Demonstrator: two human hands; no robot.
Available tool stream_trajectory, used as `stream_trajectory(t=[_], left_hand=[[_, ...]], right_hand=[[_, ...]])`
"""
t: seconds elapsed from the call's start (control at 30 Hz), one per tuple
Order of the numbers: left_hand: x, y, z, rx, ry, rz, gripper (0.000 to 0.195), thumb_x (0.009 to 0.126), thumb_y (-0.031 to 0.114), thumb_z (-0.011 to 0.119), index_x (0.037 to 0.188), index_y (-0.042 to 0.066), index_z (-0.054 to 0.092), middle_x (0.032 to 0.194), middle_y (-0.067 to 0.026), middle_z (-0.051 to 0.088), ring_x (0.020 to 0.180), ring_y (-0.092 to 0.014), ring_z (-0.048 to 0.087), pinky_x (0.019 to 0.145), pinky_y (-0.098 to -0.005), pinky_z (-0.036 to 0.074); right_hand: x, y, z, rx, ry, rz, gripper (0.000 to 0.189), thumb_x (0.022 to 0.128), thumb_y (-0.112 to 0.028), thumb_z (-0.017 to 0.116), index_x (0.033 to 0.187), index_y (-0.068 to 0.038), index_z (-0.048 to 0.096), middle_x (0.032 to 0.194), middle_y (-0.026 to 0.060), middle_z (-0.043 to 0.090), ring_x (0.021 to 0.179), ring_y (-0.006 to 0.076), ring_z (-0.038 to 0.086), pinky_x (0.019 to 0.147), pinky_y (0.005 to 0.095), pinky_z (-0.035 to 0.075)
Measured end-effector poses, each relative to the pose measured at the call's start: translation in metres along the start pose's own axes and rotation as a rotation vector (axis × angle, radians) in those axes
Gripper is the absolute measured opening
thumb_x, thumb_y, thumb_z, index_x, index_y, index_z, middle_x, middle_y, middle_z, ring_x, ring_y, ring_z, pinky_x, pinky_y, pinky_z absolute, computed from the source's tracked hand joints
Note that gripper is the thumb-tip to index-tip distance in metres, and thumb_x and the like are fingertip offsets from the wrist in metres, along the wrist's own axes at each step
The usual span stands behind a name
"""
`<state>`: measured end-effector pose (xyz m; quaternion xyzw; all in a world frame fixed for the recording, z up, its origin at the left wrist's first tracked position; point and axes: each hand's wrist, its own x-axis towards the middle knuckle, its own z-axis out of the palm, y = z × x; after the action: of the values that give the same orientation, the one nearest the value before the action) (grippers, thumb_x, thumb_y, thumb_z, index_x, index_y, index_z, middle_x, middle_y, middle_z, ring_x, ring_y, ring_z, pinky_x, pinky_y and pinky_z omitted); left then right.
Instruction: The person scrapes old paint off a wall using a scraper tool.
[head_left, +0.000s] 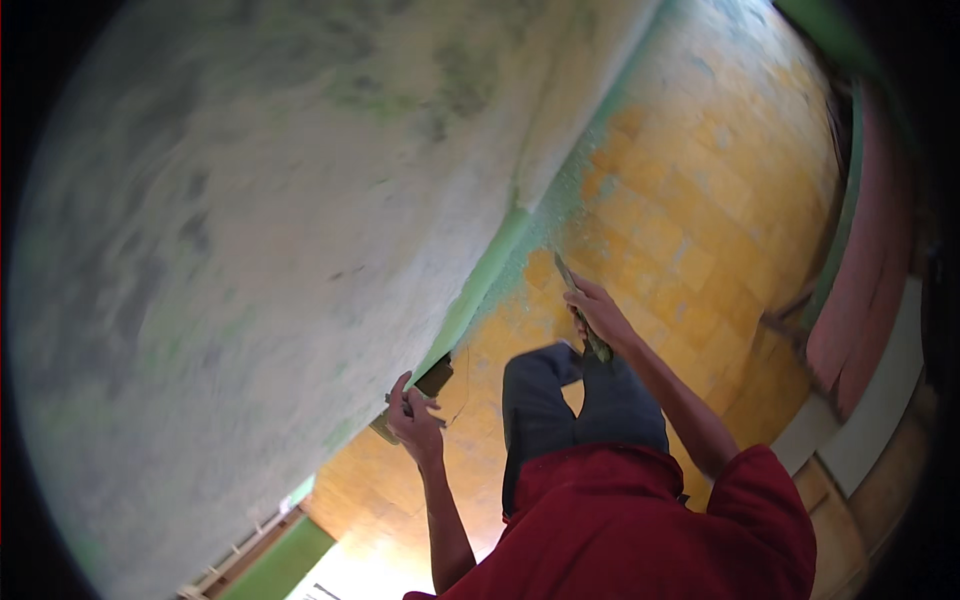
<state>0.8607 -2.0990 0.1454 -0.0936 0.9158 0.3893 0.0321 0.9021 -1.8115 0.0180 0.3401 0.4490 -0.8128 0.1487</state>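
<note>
My right hand (596, 309) is closed around a long, narrow, flat tool (564, 271), possibly a scraper or a blade. Its tip points up and away, over the floor near green flakes (559, 199) along the foot of the wall. The tool's other end sticks out below my fist, above my knee. My left hand (416, 426) is at the lower edge of the wall (300, 247), fingers partly bent. Right beside it are a dark box-like object (435, 376) and an olive-coloured piece (384, 429). Whether the fingers grip either of these is unclear.
Green paint remains in a strip (480, 281) low on the patchy, whitish wall. Yellow-orange tiles (675, 247) cover the floor. At the right lie a pink panel (862, 262) and pale boards (877, 397). A green panel (277, 559) stands at the lower left, near bright light.
</note>
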Motion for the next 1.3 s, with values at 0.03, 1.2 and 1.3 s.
stream_trajectory(t=[0.03, 1.2, 1.3], left_hand=[[0.012, 0.003, 0.001, 0.075, -0.032, 0.024, 0.026, 0.092, 0.004, 0.046, 0.113, 0.001, 0.062, 0.059, -0.0033, 0.051, 0.048, -0.01, 0.052, 0.044, -0.0275, 0.042], [0.206, -0.122, 0.208, 0.96, -0.992, 0.525, 0.032, 0.076, -0.016, 0.056, 0.102, 0.0, 0.067, 0.072, -0.0149, 0.063, 0.057, -0.023, 0.06, 0.047, -0.0313, 0.045], [0.205, -0.126, 0.209, 0.975, -0.991, 0.502, 0.032, 0.076, -0.018, 0.055, 0.102, -0.002, 0.066, 0.071, -0.0138, 0.063, 0.056, -0.021, 0.058, 0.046, -0.0295, 0.044]], right_hand=[[0.01, 0.0, -0.008, -0.07, -0.002, 0.008, 0.061, 0.089, -0.013, 0.048, 0.147, -0.015, 0.031, 0.066, -0.0006, 0.045, 0.049, 0.0099, 0.049, 0.047, 0.0271, 0.046], [0.534, 0.262, -0.099, 0.188, 0.067, 0.08, 0.067, 0.08, -0.004, 0.042, 0.145, -0.017, 0.036, 0.063, 0.002, 0.045, 0.044, 0.0119, 0.043, 0.041, 0.0281, 0.042], [0.546, 0.272, -0.116, 0.186, 0.092, 0.093, 0.068, 0.079, -0.003, 0.042, 0.145, -0.019, 0.037, 0.062, 0.0014, 0.044, 0.044, 0.0118, 0.043, 0.04, 0.0279, 0.041]])
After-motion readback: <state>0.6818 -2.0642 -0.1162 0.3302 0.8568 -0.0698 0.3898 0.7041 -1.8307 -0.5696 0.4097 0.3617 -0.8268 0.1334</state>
